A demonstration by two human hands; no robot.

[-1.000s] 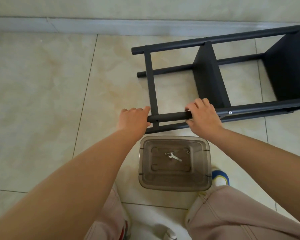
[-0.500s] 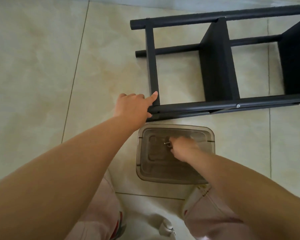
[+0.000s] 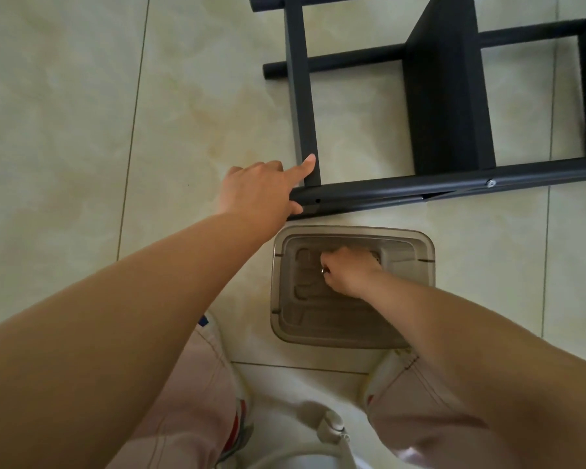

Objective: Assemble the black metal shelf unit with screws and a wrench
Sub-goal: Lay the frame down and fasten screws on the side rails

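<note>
Matte black shelf unit (image 3: pixel 447 96) lies sideways at one o'clock; left hand (image 3: pixel 257 191) steadies its rail, forefinger straight; right hand (image 3: pixel 349 270) pinches a small metal piece (image 3: pixel 323 271) inside the tub (image 3: pixel 352 336).

One black shelf unit (image 3: pixel 447 96), one clear plastic bin (image 3: pixel 416 252), two hands.

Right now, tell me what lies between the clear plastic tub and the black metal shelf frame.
Only a narrow strip of bare beige floor tile separates the clear plastic tub from the black metal shelf frame, seen in the head view.
</note>
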